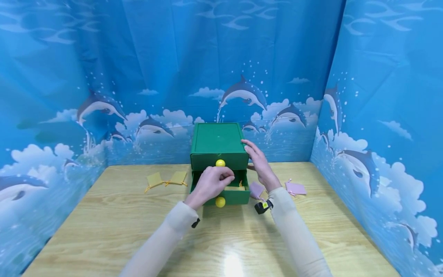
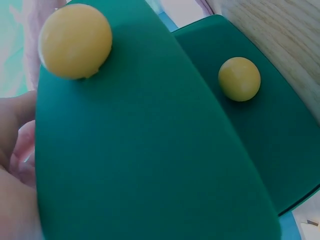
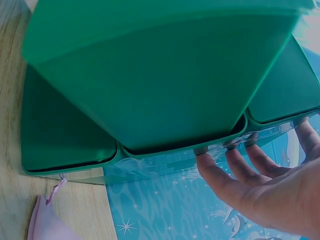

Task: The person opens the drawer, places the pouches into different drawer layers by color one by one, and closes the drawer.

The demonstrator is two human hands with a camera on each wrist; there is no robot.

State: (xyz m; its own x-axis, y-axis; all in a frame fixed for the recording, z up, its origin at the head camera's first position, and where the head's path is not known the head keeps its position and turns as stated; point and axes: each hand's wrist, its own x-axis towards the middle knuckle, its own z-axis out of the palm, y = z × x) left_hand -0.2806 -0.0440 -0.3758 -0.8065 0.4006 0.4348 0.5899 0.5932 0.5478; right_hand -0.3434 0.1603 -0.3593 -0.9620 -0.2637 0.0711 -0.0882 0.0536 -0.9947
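Note:
A green drawer cabinet (image 1: 219, 138) with yellow ball knobs stands at the back of the table, its middle drawer (image 1: 237, 198) pulled out. Over that drawer, my left hand (image 1: 211, 182) bends with thumb and fingertips close together; I cannot tell whether they pinch anything. In the left wrist view the drawer front (image 2: 145, 140) covers most of this hand. A pale yellow pouch (image 1: 235, 188) with an orange cord lies inside the drawer. My right hand (image 1: 259, 165) rests its extended fingertips (image 3: 207, 167) against the cabinet's right side.
Left of the cabinet lie two yellow drawstring pouches, one farther out (image 1: 154, 179) and one nearer (image 1: 178, 177). On the right are two lilac pouches, one beside the cabinet (image 1: 256, 190) and one farther right (image 1: 295, 188). A blue dolphin-print curtain (image 1: 173, 77) hangs behind the table.

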